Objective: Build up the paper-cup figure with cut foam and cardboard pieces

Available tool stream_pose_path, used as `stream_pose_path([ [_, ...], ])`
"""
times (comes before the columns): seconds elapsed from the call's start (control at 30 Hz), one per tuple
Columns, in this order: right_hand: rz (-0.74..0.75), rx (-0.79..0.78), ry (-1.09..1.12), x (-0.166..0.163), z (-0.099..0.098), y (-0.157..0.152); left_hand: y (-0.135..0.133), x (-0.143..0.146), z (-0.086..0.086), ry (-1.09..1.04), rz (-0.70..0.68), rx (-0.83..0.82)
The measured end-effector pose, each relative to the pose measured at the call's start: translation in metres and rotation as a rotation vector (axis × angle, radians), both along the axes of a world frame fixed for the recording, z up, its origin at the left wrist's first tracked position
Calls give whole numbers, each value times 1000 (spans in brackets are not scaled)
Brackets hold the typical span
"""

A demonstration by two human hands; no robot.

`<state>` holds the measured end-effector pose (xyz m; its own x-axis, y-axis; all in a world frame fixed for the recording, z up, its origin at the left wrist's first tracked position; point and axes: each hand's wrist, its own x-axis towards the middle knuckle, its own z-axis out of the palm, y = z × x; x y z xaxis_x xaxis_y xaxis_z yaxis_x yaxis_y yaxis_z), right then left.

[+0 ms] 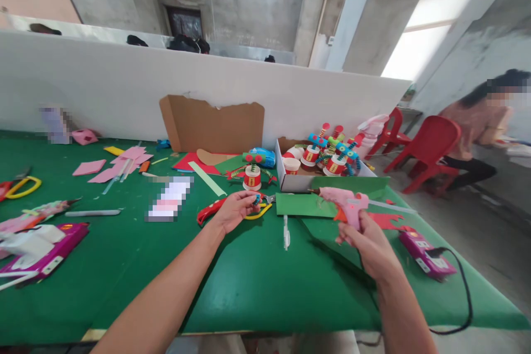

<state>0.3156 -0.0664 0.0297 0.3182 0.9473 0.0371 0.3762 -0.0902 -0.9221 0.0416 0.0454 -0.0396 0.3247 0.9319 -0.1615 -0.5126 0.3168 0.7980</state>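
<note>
My left hand (237,211) is closed in a pinch on a small blue piece (258,198), whose exact kind is too small to make out. Wrapped around the handle of a pink hot glue gun (346,203) is my right hand (360,238); the nozzle points left and a clear glue stick sticks out at the back. Just beyond my left hand stands a paper-cup figure (252,177) with a green head, red eyes and springy green arms. Red-handled pliers (210,211) and yellow-handled scissors (260,212) lie partly hidden behind that hand.
A box (296,181) of similar cup figures stands at the back right. Green card (305,206), a white pen (286,233) and a purple power strip (427,254) with a black cable lie nearby. Another purple power strip (62,249) sits left. A person (477,121) sits at far right.
</note>
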Motion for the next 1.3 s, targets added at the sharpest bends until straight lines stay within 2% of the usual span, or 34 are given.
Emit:
stream_pose_path([
  [0.07, 123, -7, 179, -20, -1, 2, 0, 0, 0, -8, -18, 16],
  [0.13, 176, 20, 216, -37, -4, 4, -1, 0, -1, -13, -46, 27],
  [0.37, 273, 102, -51, -66, -11, 9, -3, 0, -1, -23, -99, 62],
  [0.7, 253, 153, -261, -71, -12, 11, -5, 0, 5, 5, -107, 72],
  [1.3, 265, 113, -285, -72, -11, 12, -4, 0, 3, 15, -107, 94],
])
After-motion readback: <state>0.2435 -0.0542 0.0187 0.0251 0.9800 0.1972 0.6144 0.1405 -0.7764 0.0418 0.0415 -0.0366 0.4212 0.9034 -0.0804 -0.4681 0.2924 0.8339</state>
